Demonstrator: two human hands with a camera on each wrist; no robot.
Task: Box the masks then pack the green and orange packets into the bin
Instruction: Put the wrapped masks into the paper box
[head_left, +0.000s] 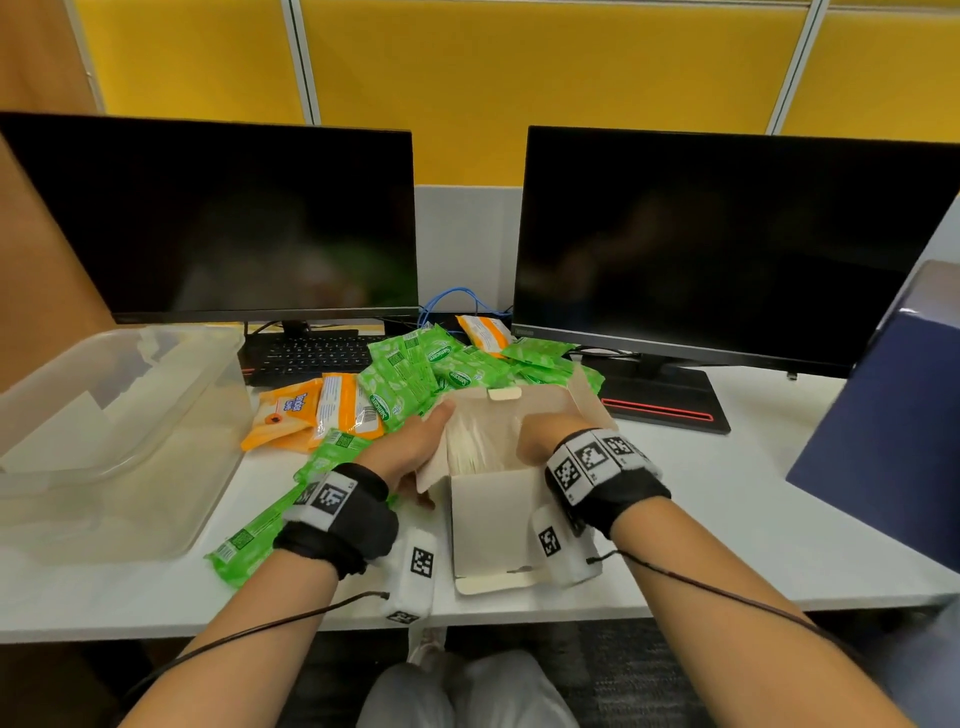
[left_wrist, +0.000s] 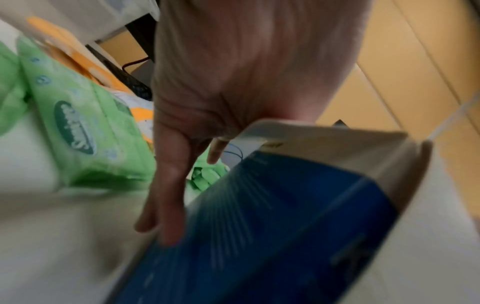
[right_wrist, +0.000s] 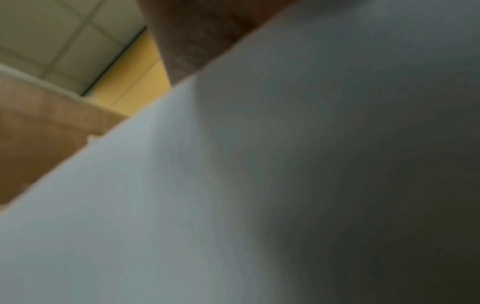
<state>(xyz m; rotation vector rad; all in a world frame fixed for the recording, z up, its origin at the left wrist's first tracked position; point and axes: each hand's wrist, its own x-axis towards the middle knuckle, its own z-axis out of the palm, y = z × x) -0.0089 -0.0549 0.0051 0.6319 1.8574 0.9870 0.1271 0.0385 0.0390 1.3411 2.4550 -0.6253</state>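
here the open box (head_left: 493, 504) sits at lower centre of the head view, masks (head_left: 475, 441) inside. the left hand (head_left: 415, 441) clasps its left wall; the right hand (head_left: 540, 434) reaches inside, grip unclear. thin card probably buckles, so hold near the corners; masks are soft and light.

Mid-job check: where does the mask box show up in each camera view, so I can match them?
Head: mask box lower centre, flaps open, between both hands.
Left wrist: its blue outer side lower right, beside the left hand.
Right wrist: blurred pale surface, possibly its flap; cannot tell.
Shared landmark: green packets.
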